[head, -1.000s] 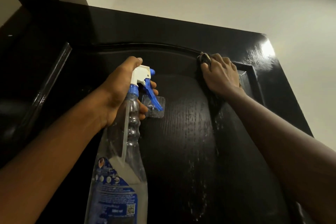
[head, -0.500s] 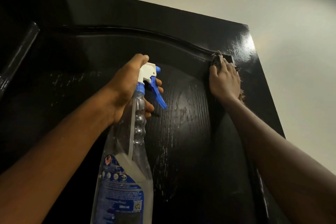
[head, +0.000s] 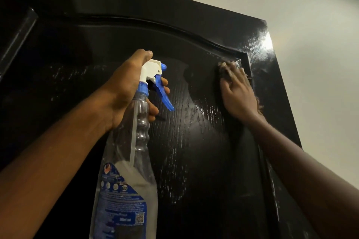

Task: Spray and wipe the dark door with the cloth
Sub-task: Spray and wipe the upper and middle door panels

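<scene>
Gripping the spray bottle (head: 134, 165) by its neck, your left hand (head: 126, 91) curls its fingers round it just below the white head, fingertips showing beside the blue trigger (head: 164, 98). Your right hand (head: 237, 93) lies flat on the dark door (head: 194, 151), near the upper right corner of its arched panel. Its fingers are straight and slightly spread, pressing the cloth (head: 259, 105) to the wood; only a frayed edge shows beside your wrist. Wet streaks glisten on the panel between your hands.
</scene>
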